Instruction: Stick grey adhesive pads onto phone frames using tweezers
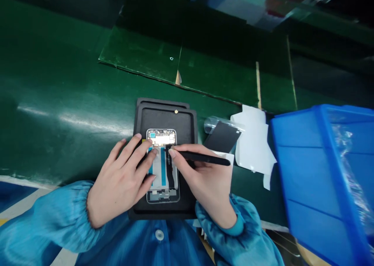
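Note:
An opened smartphone [158, 172] lies in a black tray [187, 122], its circuit board at the top and blue strips over the pale battery area. Along its right side runs a black flex cable [169, 170]. My left hand [122, 176] rests at the phone's left edge, fingers spread, with some fingertips touching the phone. Between the thumb and fingers of my right hand [204, 172] are slim black tweezers [204, 157]. Their tip points at the upper end of the flex cable; fingers partly hide that spot, so contact cannot be told.
Right of the tray lie a dark flat sheet [223, 136], a curled clear film [212, 124] and white paper [253, 141]. A blue bin [304, 161] with clear plastic stands at the far right. A raised green shelf edge [146, 74] runs behind on the green table [73, 90].

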`<state>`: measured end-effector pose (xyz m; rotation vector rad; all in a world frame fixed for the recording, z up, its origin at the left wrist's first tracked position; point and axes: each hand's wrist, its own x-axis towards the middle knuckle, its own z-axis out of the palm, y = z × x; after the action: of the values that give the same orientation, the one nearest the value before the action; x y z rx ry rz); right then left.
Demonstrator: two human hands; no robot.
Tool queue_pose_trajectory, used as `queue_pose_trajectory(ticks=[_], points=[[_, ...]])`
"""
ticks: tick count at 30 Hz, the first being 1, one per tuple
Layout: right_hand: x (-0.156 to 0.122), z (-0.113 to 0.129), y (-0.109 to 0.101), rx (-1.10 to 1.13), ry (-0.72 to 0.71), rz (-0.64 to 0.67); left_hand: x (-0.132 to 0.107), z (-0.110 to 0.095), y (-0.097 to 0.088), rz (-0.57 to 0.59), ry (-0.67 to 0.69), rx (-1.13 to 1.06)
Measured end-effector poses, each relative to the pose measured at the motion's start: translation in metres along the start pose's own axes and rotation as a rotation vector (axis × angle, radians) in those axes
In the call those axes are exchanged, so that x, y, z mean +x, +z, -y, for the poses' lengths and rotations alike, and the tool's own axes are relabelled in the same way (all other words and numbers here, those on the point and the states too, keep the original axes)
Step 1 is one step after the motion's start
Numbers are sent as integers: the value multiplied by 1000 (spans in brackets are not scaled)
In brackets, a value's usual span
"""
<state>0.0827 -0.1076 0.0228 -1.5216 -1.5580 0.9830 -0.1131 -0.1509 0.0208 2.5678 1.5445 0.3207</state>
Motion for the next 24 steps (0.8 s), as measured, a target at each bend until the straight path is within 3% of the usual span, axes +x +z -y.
queue_pose_trajectory(ticks=[10,16,24], points=[[-11,-11,-35,-38,-20,-127,1,5,-5,97,31,31],[-15,-33,-67,-6,11,-236,-4,8,-5,86,19,62],[19,-70,-116,149,-84,-484,6,10,-23,58,117,92]])
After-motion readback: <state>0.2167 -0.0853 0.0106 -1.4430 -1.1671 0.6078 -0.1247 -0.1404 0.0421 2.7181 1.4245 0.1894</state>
